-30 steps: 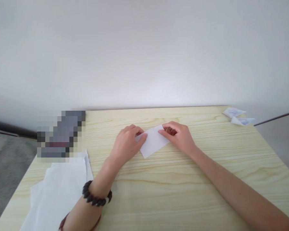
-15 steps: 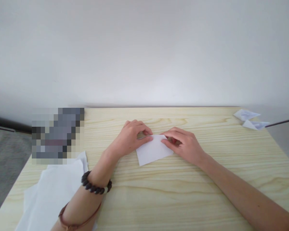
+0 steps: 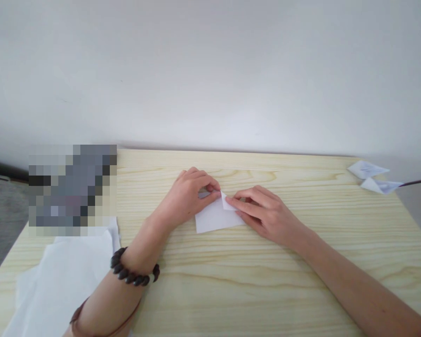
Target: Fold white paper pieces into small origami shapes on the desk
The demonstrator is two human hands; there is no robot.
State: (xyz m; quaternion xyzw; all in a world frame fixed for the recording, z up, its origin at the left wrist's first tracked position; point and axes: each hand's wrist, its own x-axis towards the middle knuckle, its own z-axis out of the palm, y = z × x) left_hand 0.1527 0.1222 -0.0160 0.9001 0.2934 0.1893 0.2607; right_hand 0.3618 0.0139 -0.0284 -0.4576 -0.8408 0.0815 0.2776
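A small folded white paper (image 3: 213, 219) lies flat on the light wooden table (image 3: 252, 276), near its middle. My left hand (image 3: 187, 195), with a dark bead bracelet on the wrist, pinches the paper's upper edge with curled fingers. From the right, my right hand (image 3: 266, 214) lies on the paper with fingers stretched along it, pressing a small corner flap turned down at the top.
A stack of white sheets (image 3: 66, 276) lies at the table's near left corner. Two folded white paper pieces (image 3: 373, 177) rest at the far right corner. A blurred-out patch (image 3: 72, 189) sits at the far left. A plain wall stands behind the table.
Both hands have come closer together over the paper's top edge. The paper's upper right corner is now folded down into a small flap. The view has shifted slightly.
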